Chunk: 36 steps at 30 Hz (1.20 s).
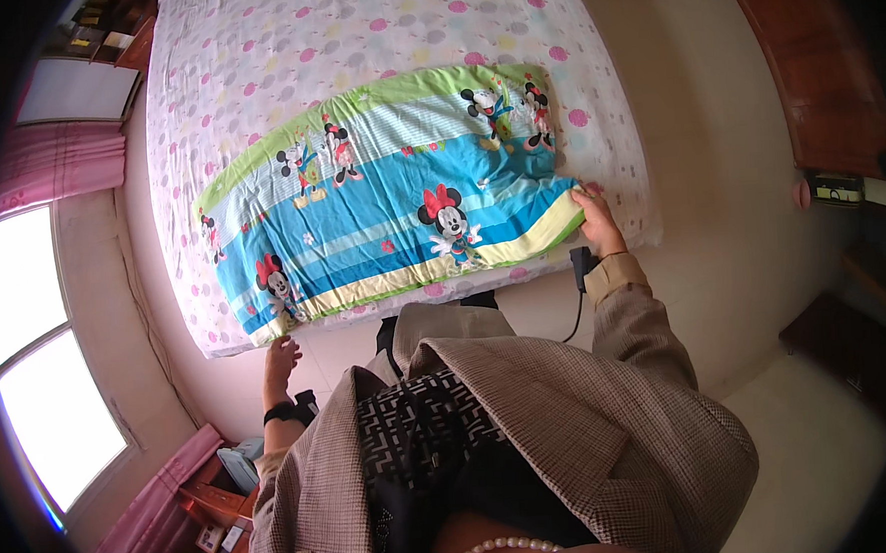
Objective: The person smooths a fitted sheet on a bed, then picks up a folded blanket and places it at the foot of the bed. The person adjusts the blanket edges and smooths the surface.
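A folded quilt [379,197] with cartoon mice, blue stripes and green and yellow borders lies across the near part of a bed. Under it is a white sheet [415,22] with pink and grey dots. My right hand [598,219] grips the quilt's near right corner, which is slightly lifted and curved. My left hand [282,358] is just off the quilt's near left corner, fingers loosely bent and apart, with nothing seen in it.
A window [56,357] with pink curtains [69,161] is at the left. Wooden furniture [217,487] holding small items stands at the lower left. A reddish wooden cabinet [815,69] is at the right. A black device with a cable [581,265] hangs by my right wrist.
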Available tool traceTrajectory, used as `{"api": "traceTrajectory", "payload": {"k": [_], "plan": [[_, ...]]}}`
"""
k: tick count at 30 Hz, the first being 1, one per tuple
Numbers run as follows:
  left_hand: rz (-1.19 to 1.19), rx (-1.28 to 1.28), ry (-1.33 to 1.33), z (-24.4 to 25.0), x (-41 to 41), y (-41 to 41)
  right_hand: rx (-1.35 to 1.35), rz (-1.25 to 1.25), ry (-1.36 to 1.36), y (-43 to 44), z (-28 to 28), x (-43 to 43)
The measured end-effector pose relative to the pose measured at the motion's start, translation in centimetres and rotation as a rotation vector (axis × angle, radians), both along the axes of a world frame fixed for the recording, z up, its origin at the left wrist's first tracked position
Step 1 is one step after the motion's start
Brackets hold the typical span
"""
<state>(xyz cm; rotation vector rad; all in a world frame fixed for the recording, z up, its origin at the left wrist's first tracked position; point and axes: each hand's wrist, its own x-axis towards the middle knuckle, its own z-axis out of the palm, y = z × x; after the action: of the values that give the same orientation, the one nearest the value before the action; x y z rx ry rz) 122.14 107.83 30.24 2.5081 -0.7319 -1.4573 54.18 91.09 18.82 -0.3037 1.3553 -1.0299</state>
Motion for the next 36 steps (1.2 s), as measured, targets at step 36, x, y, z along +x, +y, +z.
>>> {"api": "traceTrajectory", "payload": {"k": [36], "plan": [[-0.416,0.082,-0.112,-4.3,-8.3,-2.6,0.363,0.746,1.159,-7.3,-15.7,-1.9]]}}
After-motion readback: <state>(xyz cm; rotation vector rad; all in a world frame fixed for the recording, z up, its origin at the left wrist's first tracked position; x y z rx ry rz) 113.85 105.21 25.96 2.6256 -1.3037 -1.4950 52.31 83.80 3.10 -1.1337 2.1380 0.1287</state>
